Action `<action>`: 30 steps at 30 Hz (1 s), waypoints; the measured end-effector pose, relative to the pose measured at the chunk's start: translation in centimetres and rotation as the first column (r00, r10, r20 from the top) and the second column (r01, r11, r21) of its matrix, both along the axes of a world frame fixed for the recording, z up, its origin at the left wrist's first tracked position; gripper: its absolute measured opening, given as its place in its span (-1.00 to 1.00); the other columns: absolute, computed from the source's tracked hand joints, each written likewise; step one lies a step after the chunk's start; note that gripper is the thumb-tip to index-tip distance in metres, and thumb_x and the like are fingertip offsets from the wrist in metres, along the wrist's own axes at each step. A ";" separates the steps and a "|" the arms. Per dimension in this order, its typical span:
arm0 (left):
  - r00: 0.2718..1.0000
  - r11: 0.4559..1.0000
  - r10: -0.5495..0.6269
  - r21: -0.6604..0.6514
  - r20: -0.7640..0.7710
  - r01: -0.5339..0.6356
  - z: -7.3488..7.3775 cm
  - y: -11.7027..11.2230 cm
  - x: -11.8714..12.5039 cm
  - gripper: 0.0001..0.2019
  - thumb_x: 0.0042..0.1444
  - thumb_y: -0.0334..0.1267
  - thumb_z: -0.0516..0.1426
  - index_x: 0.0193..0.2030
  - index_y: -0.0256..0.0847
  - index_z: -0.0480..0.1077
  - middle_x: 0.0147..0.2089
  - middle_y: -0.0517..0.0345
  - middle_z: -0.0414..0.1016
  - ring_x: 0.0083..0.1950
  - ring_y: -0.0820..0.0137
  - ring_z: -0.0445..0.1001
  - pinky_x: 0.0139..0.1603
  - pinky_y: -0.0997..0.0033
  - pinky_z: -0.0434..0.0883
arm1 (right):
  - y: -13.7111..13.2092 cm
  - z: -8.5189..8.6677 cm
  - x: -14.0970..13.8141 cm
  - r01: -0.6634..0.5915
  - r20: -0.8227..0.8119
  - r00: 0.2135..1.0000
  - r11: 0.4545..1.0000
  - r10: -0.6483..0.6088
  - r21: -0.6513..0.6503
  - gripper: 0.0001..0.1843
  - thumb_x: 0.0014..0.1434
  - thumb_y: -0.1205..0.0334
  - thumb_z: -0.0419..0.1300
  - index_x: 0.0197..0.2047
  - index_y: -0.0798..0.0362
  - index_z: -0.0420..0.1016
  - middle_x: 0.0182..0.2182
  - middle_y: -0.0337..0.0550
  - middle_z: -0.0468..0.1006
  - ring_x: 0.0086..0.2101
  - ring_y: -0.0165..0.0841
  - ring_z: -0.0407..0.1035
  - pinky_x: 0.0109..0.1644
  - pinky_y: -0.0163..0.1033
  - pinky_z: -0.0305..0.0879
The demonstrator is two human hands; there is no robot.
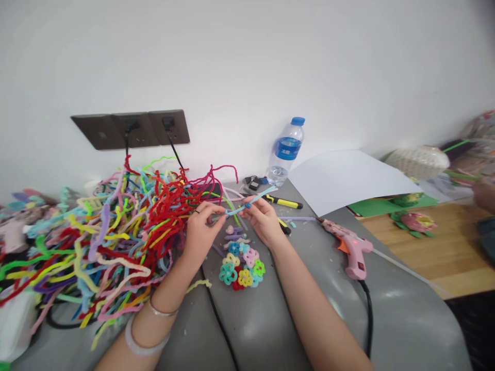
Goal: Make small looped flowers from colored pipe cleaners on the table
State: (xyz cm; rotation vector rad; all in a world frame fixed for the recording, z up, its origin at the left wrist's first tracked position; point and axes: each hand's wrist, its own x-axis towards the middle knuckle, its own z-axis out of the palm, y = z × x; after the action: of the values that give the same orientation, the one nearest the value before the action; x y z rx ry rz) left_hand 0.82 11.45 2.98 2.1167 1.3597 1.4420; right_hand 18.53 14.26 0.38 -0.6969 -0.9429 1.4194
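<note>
My left hand [201, 226] and my right hand [263, 219] are both closed in a pinch on a light blue pipe cleaner [251, 202], held between them above the grey table [301, 309]. The pipe cleaner runs up and to the right past my right fingers. Just below my hands lies a cluster of small flower shapes [242, 268] bent from coloured pipe cleaners. A big tangled heap of pipe cleaners [108, 237] in many colours sits to the left, touching my left wrist.
A pink glue gun [350, 250] with a black cord lies right of my hands. A yellow-black utility knife [284, 202], a water bottle [286, 152], white paper [344, 178] and wall sockets [131, 129] are behind. Another person's hand [485, 193] shows at far right.
</note>
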 end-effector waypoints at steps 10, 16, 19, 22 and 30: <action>0.999 0.997 -0.019 0.069 0.035 0.017 0.4 -0.3 0.2 -0.86 0.11 -0.50 0.22 -0.30 -0.17 0.52 -0.29 0.20 0.56 -0.33 0.45 0.50 -0.35 0.50 0.39 | -0.2 0.3 0.0 -0.045 -0.007 0.999 0.999 0.044 -0.010 -0.65 -0.12 -0.03 0.51 -0.30 -0.07 0.60 -0.46 -0.26 0.56 -0.45 -0.31 0.48 -0.23 -0.15 0.46; 0.998 0.995 -0.055 0.091 0.029 0.052 0.1 -0.2 0.1 -0.88 0.12 -0.49 0.23 -0.31 -0.19 0.55 -0.31 0.17 0.57 -0.27 0.41 0.54 -0.28 0.47 0.43 | -0.1 0.1 0.0 -0.040 -0.023 0.999 0.999 0.040 -0.007 -0.65 -0.12 -0.02 0.51 -0.30 -0.06 0.61 -0.44 -0.28 0.58 -0.48 -0.35 0.47 -0.26 -0.19 0.46; 0.998 0.991 -0.064 0.117 0.007 0.062 -0.2 -0.1 0.0 -0.89 0.14 -0.47 0.24 -0.31 -0.19 0.56 -0.31 0.16 0.58 -0.25 0.38 0.54 -0.20 0.41 0.45 | -0.1 0.1 0.0 -0.039 -0.037 0.999 0.999 0.039 -0.002 -0.66 -0.12 -0.01 0.52 -0.31 -0.06 0.62 -0.45 -0.31 0.57 -0.50 -0.39 0.46 -0.27 -0.24 0.46; 0.997 0.988 -0.066 0.137 -0.030 0.069 -0.2 0.0 -0.1 -0.89 0.15 -0.46 0.24 -0.30 -0.18 0.56 -0.31 0.16 0.59 -0.24 0.36 0.53 -0.15 0.37 0.45 | 0.0 0.0 0.0 -0.040 -0.046 0.998 0.999 0.040 0.005 -0.67 -0.12 0.00 0.52 -0.30 -0.06 0.62 -0.45 -0.32 0.57 -0.51 -0.41 0.46 -0.28 -0.25 0.46; 1.000 0.999 -0.020 0.049 0.008 0.020 0.1 0.0 -0.1 -0.84 0.12 -0.51 0.22 -0.21 -0.19 0.53 -0.24 0.17 0.53 -0.38 0.47 0.39 -0.32 0.48 0.37 | 0.0 -0.2 0.0 -0.031 -0.062 0.998 0.999 0.032 0.021 -0.68 -0.09 0.04 0.51 -0.30 -0.06 0.57 -0.43 -0.30 0.57 -0.45 -0.38 0.47 -0.26 -0.24 0.47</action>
State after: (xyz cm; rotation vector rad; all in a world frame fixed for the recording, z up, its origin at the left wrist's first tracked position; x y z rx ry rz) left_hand 0.69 11.42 3.05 2.1459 1.3089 1.4898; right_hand 18.55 14.29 0.20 -0.6224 -0.9217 1.4499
